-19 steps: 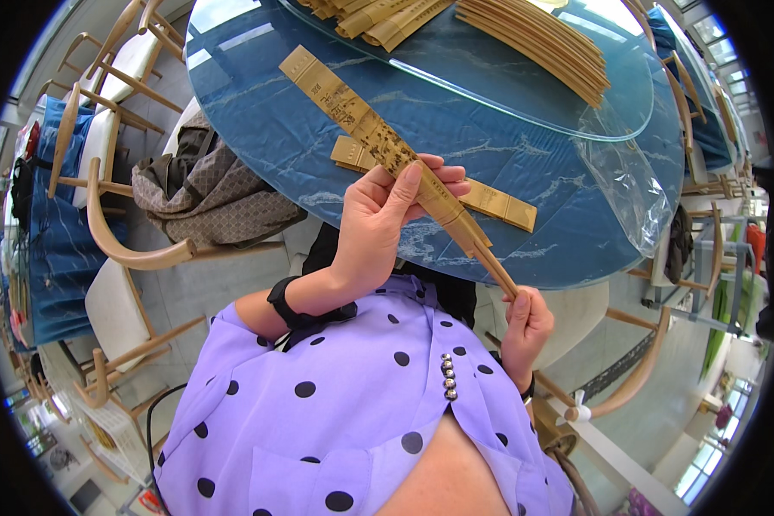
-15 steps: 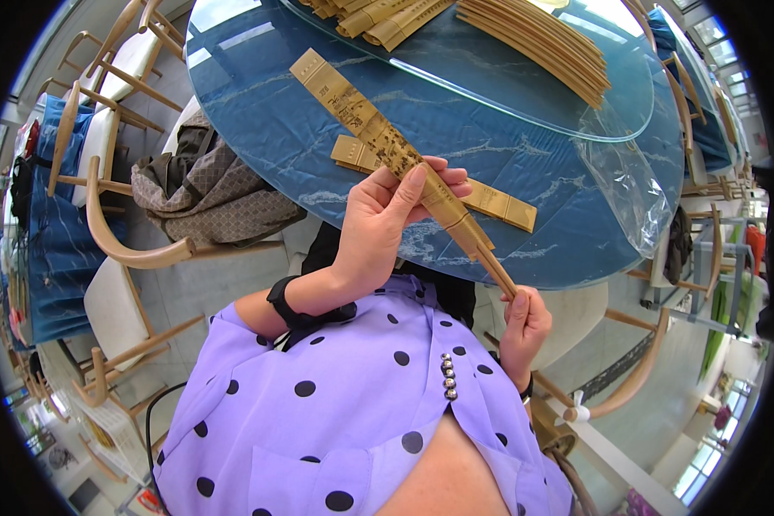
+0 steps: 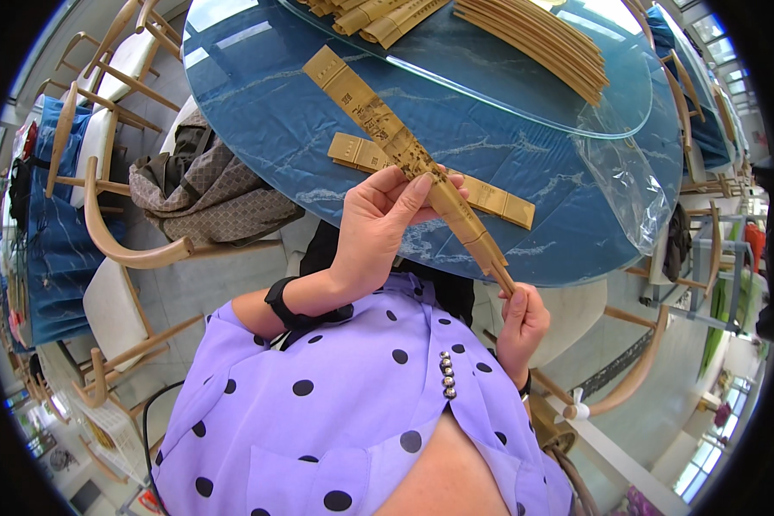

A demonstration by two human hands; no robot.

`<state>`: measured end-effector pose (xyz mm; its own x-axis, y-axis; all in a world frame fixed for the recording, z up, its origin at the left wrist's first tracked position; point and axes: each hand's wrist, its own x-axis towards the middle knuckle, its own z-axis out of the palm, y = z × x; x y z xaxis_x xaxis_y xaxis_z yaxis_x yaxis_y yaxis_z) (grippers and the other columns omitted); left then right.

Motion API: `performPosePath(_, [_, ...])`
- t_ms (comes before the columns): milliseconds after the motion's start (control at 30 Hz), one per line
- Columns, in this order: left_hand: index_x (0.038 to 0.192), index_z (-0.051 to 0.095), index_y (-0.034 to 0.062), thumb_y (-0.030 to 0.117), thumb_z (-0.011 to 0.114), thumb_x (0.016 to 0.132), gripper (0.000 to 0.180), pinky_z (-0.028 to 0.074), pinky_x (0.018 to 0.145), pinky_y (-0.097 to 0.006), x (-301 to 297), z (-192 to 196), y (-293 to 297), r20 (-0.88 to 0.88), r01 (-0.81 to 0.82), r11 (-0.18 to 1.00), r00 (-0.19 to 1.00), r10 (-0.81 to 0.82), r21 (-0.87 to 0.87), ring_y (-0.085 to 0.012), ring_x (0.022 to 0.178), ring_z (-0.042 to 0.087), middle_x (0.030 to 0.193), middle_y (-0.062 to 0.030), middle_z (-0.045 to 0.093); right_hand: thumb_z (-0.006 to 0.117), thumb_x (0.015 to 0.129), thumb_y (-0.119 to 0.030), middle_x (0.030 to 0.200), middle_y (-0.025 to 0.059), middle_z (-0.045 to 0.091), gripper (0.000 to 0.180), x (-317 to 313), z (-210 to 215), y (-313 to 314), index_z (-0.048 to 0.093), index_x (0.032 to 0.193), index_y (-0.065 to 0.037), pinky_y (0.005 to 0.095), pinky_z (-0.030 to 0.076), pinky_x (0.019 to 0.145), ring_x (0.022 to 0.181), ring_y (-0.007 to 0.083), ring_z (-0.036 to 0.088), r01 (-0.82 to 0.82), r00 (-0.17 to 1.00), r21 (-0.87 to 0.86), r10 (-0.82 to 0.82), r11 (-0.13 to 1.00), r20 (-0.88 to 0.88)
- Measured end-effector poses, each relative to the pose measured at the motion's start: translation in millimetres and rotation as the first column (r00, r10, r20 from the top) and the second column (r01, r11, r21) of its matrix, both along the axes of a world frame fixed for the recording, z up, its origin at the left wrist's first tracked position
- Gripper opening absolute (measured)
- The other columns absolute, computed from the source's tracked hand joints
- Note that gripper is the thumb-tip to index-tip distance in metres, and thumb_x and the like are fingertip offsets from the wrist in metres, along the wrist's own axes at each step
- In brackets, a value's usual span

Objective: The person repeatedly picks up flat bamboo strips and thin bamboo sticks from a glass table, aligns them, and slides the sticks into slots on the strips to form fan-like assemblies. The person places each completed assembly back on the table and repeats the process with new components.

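Observation:
A long gold-brown paper chopstick sleeve [image 3: 359, 105] slants over the near edge of the table, printed with dark characters and a floral pattern. My left hand [image 3: 378, 215] pinches its middle between thumb and fingers. From the sleeve's lower end stick out wooden chopsticks [image 3: 505, 280], only a short length of them showing. The fingers of my right hand [image 3: 523, 325] are closed on those chopstick ends. Behind my left hand lies another gold-brown sleeve [image 3: 506, 207], flat on the blue table and partly covered; whether it is one piece or several I cannot tell.
On the round glass turntable [image 3: 490, 107] are a fanned stack of flat sleeves [image 3: 537, 47] and several sleeve bundles [image 3: 391, 21]. A clear plastic bag [image 3: 635, 193] lies at the table's right. A patterned brown bag [image 3: 219, 193] rests on a chair [image 3: 138, 254] at the left.
The sleeve has slid down along the chopsticks toward my right hand, so less of them shows. My left hand has hardly moved; my right hand stays at the chopstick ends.

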<state>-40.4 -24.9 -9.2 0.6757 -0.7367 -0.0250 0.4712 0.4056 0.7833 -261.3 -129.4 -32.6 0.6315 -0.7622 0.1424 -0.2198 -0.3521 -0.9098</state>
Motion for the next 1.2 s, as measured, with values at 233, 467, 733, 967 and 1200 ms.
performPosePath(233, [0.122,0.061,-0.0062,0.018,0.056,0.106,0.030,0.058,0.097,-0.039,12.9,3.9,-1.0,-0.005,-0.053,0.999,0.999,0.053,-0.006,-0.0270,0.109,0.071,0.116,-0.0194,0.071,0.053,0.107,-0.016,0.070,-0.0017,0.054,0.027,-2.1,2.3,-1.7,0.064,0.091,0.002,0.0230,0.031,0.052,0.057,0.0038,0.039,-0.001,1.000,-0.012,0.001,1.000,-0.001])
performPosePath(467, [0.122,0.061,-0.0061,0.019,0.057,0.105,0.031,0.059,0.096,-0.037,9.0,1.9,-0.9,0.027,-0.056,0.998,0.998,0.055,0.015,-0.0261,0.107,0.071,0.116,-0.0194,0.071,0.053,0.107,-0.016,0.069,-0.0017,0.054,0.027,-3.0,3.4,-1.3,0.064,0.091,0.003,0.0231,0.031,0.052,0.058,0.0040,0.040,0.001,1.000,0.001,-0.001,1.000,-0.003])
performPosePath(733, [0.122,0.063,-0.0046,0.024,0.056,0.106,0.033,0.059,0.095,-0.036,7.9,3.5,-3.2,-0.020,-0.085,0.996,0.996,0.085,-0.001,-0.0265,0.107,0.072,0.114,-0.0197,0.071,0.053,0.107,-0.016,0.067,-0.0021,0.052,0.027,-2.7,2.8,-1.8,0.065,0.091,0.003,0.0232,0.031,0.052,0.058,0.0041,0.039,-0.004,1.000,-0.010,0.004,1.000,-0.010])
performPosePath(967, [0.120,0.063,-0.0043,0.024,0.052,0.108,0.033,0.060,0.093,-0.037,16.9,3.6,-0.9,0.033,-0.122,0.993,0.992,0.121,0.004,-0.0293,0.108,0.071,0.117,-0.0228,0.070,0.053,0.107,-0.018,0.064,-0.0030,0.048,0.029,-5.6,1.0,-2.4,0.065,0.091,0.003,0.0233,0.030,0.051,0.057,0.0038,0.038,0.005,1.000,-0.003,-0.005,1.000,-0.003])
performPosePath(1200, [0.121,0.063,-0.0040,0.024,0.052,0.108,0.033,0.060,0.093,-0.037,14.1,3.5,-0.4,0.048,-0.132,0.991,0.990,0.132,-0.004,-0.0285,0.107,0.072,0.116,-0.0226,0.070,0.053,0.107,-0.018,0.065,-0.0027,0.049,0.029,-6.2,1.5,-2.3,0.065,0.091,0.002,0.0232,0.030,0.052,0.057,0.0038,0.039,0.016,1.000,0.016,-0.016,1.000,-0.001])
